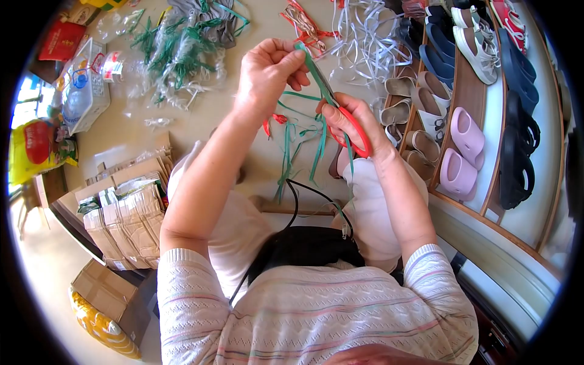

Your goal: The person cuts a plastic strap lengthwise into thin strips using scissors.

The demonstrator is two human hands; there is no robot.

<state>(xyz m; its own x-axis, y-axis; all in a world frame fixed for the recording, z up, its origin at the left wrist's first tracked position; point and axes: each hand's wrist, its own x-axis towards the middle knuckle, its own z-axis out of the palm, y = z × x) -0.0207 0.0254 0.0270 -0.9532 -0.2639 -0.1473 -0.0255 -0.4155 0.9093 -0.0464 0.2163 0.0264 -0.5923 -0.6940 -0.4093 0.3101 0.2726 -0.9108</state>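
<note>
My left hand pinches the upper end of a green plastic strap between thumb and fingers. The strap runs down toward my right hand, which grips a pair of scissors with red handles. The scissor blades lie along the strap; whether they are parted I cannot tell. Below my hands, thin green strips hang or lie in a loose tangle. A small red scrap lies beside them on the floor.
White strips and red strips lie ahead. Green strips mixed with clear plastic are at the left. A shoe rack with several pairs stands at the right. Flattened cardboard and a clear plastic bin sit left. A black bag rests on my lap.
</note>
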